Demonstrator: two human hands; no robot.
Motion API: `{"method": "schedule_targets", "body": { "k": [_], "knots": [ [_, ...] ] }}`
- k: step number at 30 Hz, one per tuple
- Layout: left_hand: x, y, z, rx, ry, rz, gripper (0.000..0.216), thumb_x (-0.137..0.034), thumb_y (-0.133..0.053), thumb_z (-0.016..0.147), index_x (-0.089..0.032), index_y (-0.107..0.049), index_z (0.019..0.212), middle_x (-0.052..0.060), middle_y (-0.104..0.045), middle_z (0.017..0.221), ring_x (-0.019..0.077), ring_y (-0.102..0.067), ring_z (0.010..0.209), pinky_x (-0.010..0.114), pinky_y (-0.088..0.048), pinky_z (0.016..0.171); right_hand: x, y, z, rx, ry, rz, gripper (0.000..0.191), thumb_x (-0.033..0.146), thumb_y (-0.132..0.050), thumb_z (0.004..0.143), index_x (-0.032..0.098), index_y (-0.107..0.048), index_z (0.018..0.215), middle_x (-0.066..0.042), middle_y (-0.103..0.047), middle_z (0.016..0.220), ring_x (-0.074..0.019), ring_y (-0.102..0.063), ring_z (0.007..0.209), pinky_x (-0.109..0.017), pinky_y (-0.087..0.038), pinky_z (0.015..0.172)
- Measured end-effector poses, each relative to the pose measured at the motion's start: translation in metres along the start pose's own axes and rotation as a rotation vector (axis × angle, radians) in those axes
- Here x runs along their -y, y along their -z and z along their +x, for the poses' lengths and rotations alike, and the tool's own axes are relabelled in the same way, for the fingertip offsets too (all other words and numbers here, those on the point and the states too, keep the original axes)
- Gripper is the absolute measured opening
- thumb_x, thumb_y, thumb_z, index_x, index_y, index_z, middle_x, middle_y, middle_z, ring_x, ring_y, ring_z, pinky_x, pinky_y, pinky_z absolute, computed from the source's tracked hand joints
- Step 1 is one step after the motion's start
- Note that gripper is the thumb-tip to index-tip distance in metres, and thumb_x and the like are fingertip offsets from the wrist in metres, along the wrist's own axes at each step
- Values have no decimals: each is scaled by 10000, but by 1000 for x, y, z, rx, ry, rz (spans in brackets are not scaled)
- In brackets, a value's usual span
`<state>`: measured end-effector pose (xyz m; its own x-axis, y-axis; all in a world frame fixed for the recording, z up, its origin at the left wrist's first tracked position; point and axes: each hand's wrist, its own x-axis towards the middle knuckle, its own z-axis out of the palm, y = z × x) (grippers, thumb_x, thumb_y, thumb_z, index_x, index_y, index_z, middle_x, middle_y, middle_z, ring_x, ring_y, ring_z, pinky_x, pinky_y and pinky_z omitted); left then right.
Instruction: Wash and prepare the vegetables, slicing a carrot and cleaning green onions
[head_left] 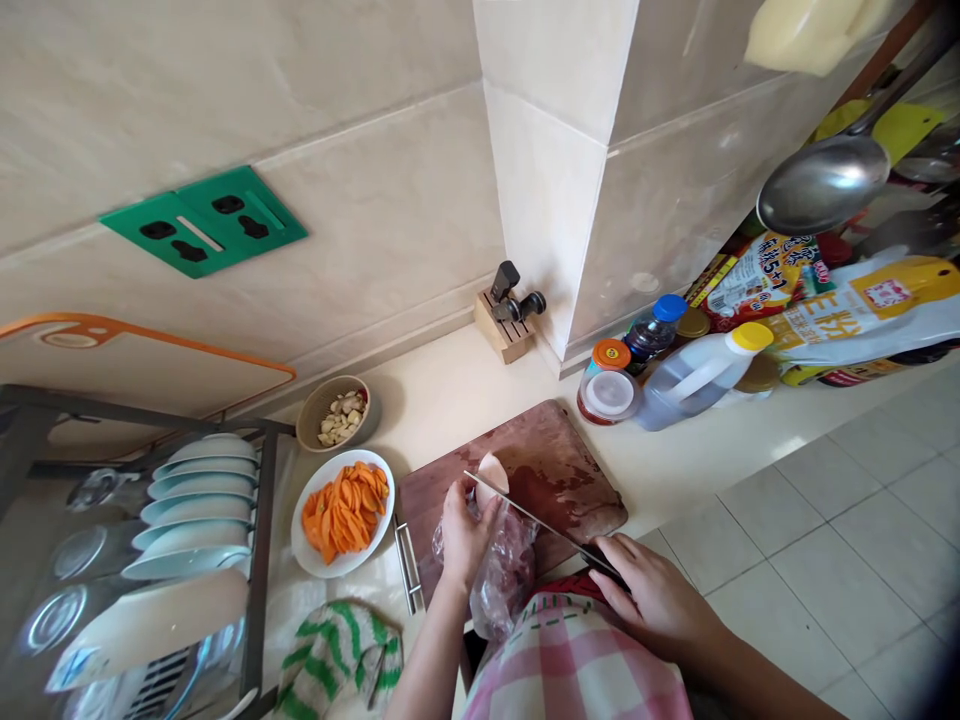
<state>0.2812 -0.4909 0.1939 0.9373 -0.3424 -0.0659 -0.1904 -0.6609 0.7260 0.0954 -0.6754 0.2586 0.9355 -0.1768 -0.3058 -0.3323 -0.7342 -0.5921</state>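
Note:
In my right hand (pixel 637 580) is the dark handle of a kitchen knife (pixel 536 517), whose long thin blade points up and to the left. The blade lies across a pale pink, smooth, oval-ended piece of food (pixel 491 470); how deep it cuts, I cannot tell. My left hand (pixel 466 530) is closed on that piece just below the blade, thumb and fingers on either side. Under both is a dark reddish-brown cutting board (pixel 559 460) with wet patches. A clear plastic bag (pixel 502 570) with reddish contents lies beside my left hand, on the board's near edge.
Left of the board are a plate of sliced carrots (pixel 345 508), a bowl of garlic cloves (pixel 339 413), a striped cloth (pixel 341 655) and a dish rack (pixel 259 560). Behind stands a knife block (pixel 502 325). Jars and a large plastic jug (pixel 686 380) line the right side.

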Motion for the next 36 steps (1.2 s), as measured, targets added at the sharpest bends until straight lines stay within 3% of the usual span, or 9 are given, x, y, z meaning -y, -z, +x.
{"method": "schedule_targets", "body": {
  "k": [10, 16, 23, 27, 30, 36],
  "knots": [
    [-9, -3, -5, -36, -22, 101, 255, -344, -602, 741, -191, -534, 934, 66, -591, 930, 249, -557, 910, 412, -430, 828, 8, 17, 23, 129, 46, -91, 183, 263, -346, 908, 179, -486, 990, -72, -656, 795, -210, -640, 673, -268, -388, 534],
    [-6, -7, -7, -68, -63, 130, 245, -342, -600, 743, -191, -541, 927, 58, -590, 915, 241, -555, 890, 387, -422, 812, 13, 22, 38, 57, 115, -67, 181, 259, -378, 905, 182, -502, 1012, -77, -666, 812, -211, -645, 723, -276, -407, 581],
    [-7, -7, -7, -60, -34, 100, 191, -290, -584, 750, -192, -535, 907, 52, -590, 898, 228, -552, 872, 366, -423, 796, 11, 42, 31, 206, 55, -93, 162, 265, -354, 912, 187, -488, 959, -62, -666, 768, -195, -641, 657, -259, -381, 530],
    [-7, -8, -7, -48, -31, 72, 211, -260, -580, 748, -192, -533, 941, 58, -595, 931, 231, -554, 896, 378, -423, 814, 24, 34, 56, 162, 110, -125, 190, 272, -357, 915, 170, -500, 990, -90, -668, 830, -212, -644, 753, -271, -410, 606],
    [-7, -9, -7, -56, -36, 71, 204, -253, -586, 737, -191, -540, 927, 60, -602, 925, 236, -560, 893, 380, -428, 807, 31, 28, 73, 172, 122, -165, 205, 290, -355, 917, 166, -518, 908, -89, -658, 781, -219, -635, 746, -280, -411, 622],
    [-4, -11, -7, -84, -23, 53, 190, -253, -589, 734, -189, -538, 906, 55, -599, 897, 226, -558, 860, 373, -436, 782, 12, 34, 51, 248, 63, -67, 180, 273, -351, 911, 176, -498, 948, -77, -665, 810, -201, -641, 719, -267, -405, 588]
  ]
}}
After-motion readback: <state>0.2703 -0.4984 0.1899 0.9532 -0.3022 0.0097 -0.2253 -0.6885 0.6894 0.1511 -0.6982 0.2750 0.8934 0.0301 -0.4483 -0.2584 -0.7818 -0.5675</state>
